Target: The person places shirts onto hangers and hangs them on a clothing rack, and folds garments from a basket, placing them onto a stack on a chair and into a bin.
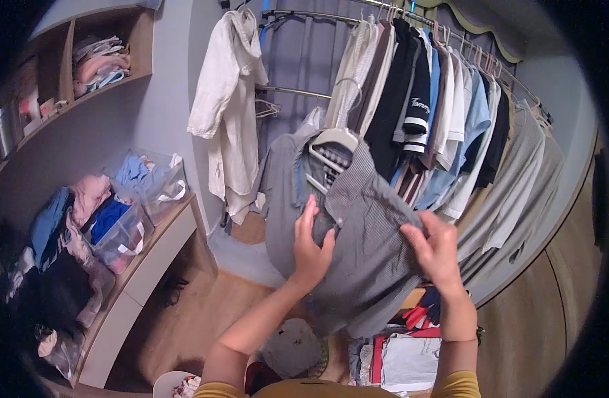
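A grey, finely striped shirt (pixel 357 245) hangs in front of me on a white hanger (pixel 337 139), its collar around the hanger's neck. My left hand (pixel 313 245) lies against the shirt's front near the button placket, its fingers raised and apart. On the other side, my right hand (pixel 437 249) pinches the shirt's edge between thumb and fingers. The shirt's lower part hangs loose between my forearms.
Many garments hang on a curved rail (pixel 450 33) behind the shirt. A cream garment (pixel 228 106) hangs at the left. Clear bins (pixel 122 245) of clothes stand on a long shelf (pixel 145 278). Folded clothes (pixel 410 361) lie below my hands.
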`<state>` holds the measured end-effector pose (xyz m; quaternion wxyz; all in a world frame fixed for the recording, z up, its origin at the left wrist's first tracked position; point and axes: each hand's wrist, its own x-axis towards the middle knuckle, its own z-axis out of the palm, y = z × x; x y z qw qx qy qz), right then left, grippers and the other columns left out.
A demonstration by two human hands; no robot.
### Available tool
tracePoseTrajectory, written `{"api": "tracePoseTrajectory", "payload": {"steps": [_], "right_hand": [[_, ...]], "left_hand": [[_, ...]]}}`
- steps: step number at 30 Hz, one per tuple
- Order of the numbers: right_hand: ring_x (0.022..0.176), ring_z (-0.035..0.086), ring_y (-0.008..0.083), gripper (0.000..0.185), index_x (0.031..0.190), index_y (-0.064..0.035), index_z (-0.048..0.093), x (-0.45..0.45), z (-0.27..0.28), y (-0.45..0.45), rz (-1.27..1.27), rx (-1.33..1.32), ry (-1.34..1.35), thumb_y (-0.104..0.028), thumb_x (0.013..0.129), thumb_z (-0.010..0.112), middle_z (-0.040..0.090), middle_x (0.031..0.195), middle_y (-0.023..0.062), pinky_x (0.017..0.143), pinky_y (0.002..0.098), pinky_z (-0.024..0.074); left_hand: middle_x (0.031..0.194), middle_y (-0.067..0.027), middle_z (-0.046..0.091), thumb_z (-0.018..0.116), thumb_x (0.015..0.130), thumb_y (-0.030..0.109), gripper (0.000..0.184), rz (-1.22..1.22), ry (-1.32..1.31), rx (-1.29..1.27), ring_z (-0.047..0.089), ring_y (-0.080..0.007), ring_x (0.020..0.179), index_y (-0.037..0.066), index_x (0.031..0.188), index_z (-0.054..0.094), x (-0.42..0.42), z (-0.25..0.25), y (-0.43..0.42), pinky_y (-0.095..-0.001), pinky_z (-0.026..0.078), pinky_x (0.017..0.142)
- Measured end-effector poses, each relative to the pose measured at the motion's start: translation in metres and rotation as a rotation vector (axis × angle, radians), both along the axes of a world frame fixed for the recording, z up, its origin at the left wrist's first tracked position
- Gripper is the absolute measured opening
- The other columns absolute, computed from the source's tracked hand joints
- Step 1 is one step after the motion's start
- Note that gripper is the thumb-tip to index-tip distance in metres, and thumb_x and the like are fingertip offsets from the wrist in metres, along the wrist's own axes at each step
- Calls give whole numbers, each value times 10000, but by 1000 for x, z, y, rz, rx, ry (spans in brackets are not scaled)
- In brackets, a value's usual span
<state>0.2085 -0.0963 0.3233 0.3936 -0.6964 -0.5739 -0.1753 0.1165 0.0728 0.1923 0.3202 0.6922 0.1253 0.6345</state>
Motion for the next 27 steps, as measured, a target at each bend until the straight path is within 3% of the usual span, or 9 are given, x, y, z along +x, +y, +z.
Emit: {"api": "tracePoseTrajectory", "payload": {"steps": [1,5,8,14,16,20,21,25,27], "right_hand": [[451,409,152,148,776,24,553,1,5,5,16,29,23,-106,754,620,457,526,147,445,281,359],[509,441,102,157,793,34,568,10,35,40,34,83,16,-104,746,626,521,571,104,482,256,377],[546,460,77,160,800,43,569,12,47,73,40,60,71,-94,741,627,531,590,82,498,241,380],[607,492,82,154,813,57,572,-13,57,127,-77,38,115,-70,739,619,568,648,55,554,224,398],[634,504,90,181,821,60,577,-23,59,137,-24,69,278,-91,737,631,575,681,46,577,227,404],[654,517,104,223,830,55,588,-31,64,135,-32,55,296,-121,714,660,571,693,42,599,233,407],[653,520,109,224,820,60,591,-35,66,134,-16,71,307,-112,698,666,572,697,41,606,227,404],[648,524,104,236,796,63,599,-46,71,110,120,134,409,-109,658,684,581,703,41,598,216,401],[640,524,101,234,791,61,601,-52,73,90,167,131,382,-110,655,685,583,695,39,588,215,400]], "left_hand": [[1332,-215,273,597,712,84,693,17,35,-25,283,-339,1210,21,1303,242,1,-11,7,-406,228,986],[1368,-249,139,618,723,262,754,176,135,-86,185,-388,1247,40,1320,215,31,-64,58,-477,150,992],[1368,-251,139,630,717,284,788,101,200,-177,178,-384,1254,38,1326,196,46,-100,105,-487,155,989],[1335,-249,232,636,722,239,787,-90,211,-259,239,-371,1233,38,1330,177,51,-150,190,-414,202,1001],[1327,-246,249,637,720,216,778,-172,196,-421,253,-371,1222,22,1322,183,45,-158,206,-409,217,998],[1324,-195,273,670,703,162,854,-192,99,-469,286,-295,1213,24,1341,119,35,-224,254,-363,227,1001],[1308,-229,277,731,638,234,924,-223,5,-553,279,-322,1215,-16,1318,157,25,-229,260,-377,213,1006],[1313,-220,267,755,611,234,975,-33,79,-479,267,-316,1223,-13,1324,138,-35,-246,278,-371,212,1010],[1325,-220,248,777,580,198,1028,-90,94,-401,249,-314,1235,0,1334,107,-67,-249,278,-367,205,1015]]}}
